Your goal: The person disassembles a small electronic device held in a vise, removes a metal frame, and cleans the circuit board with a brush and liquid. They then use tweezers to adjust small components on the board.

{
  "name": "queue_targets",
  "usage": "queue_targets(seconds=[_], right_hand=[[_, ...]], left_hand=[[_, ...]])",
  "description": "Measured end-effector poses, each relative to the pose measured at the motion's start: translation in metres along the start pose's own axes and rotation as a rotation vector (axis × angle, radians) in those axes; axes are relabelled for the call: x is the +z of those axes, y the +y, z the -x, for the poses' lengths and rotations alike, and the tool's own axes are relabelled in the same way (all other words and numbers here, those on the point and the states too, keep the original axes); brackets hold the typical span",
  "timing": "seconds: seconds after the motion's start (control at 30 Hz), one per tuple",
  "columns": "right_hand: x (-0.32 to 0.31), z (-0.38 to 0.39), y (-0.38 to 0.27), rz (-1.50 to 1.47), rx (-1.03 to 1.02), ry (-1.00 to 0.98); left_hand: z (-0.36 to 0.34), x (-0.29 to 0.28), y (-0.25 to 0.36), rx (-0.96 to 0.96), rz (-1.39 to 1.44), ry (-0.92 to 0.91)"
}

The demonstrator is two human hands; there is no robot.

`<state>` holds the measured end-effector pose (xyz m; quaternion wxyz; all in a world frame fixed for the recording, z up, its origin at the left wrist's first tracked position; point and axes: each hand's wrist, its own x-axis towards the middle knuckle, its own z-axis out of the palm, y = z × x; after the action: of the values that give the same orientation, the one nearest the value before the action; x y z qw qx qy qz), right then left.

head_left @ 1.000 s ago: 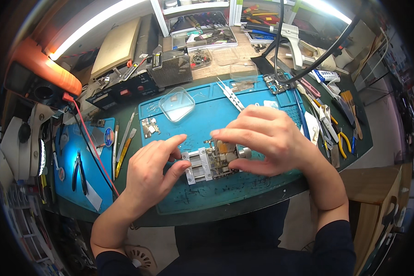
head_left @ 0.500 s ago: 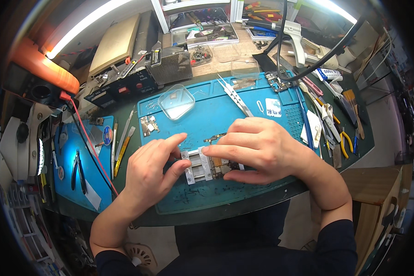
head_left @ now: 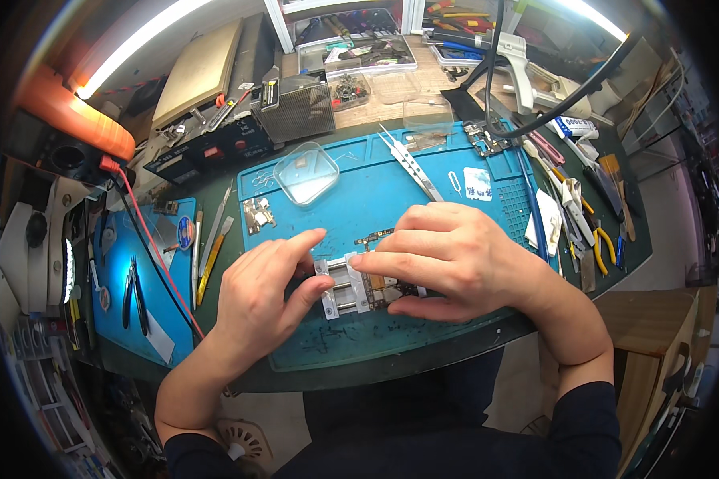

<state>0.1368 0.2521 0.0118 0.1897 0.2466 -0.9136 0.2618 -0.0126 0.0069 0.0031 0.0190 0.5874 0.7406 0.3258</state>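
Observation:
A small metal circuit board holder (head_left: 357, 289) with two end bars and parallel rods lies on the blue work mat (head_left: 319, 343). My left hand (head_left: 257, 289) is curled round its left end, the thumb on the end bar; the other fingertips are partly hidden. My right hand (head_left: 459, 262) reaches over from the right, forefinger on top of the sliding jaw and thumb low at the near side. Beneath that hand sits a circuit board (head_left: 375, 289) against the jaw, largely covered. A thin dark board strip (head_left: 373, 237) shows just beyond it.
Tweezers (head_left: 410, 166) and a clear lidded box (head_left: 306, 175) lie beyond my hands. Small metal parts (head_left: 259, 215) are at the mat's left. Cutters (head_left: 134, 295) and a red cable (head_left: 148, 239) lie further left; yellow-handled pliers (head_left: 601, 249) and other tools crowd the right.
Both hands keep almost the same pose on the holder. The surroundings shift very slightly in the picture.

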Motion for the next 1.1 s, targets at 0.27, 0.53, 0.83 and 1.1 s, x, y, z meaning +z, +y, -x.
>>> queue_targets(seconds=[0.27, 0.53, 0.83, 1.1], right_hand=[[0.001, 0.0002, -0.0013, 0.007, 0.015, -0.007], [0.0009, -0.0009, -0.0013, 0.001, 0.02, -0.004], [0.0, -0.0018, -0.0019, -0.001, 0.024, -0.006], [0.0004, -0.0018, -0.0017, -0.003, 0.027, -0.006]], left_hand=[[-0.0011, -0.0003, 0.0004, -0.008, -0.016, -0.023], [-0.001, -0.0004, 0.0005, -0.021, -0.019, -0.029], [-0.0012, -0.001, 0.001, -0.023, -0.02, -0.036], [-0.0008, -0.0006, 0.0001, -0.026, -0.023, -0.037]])
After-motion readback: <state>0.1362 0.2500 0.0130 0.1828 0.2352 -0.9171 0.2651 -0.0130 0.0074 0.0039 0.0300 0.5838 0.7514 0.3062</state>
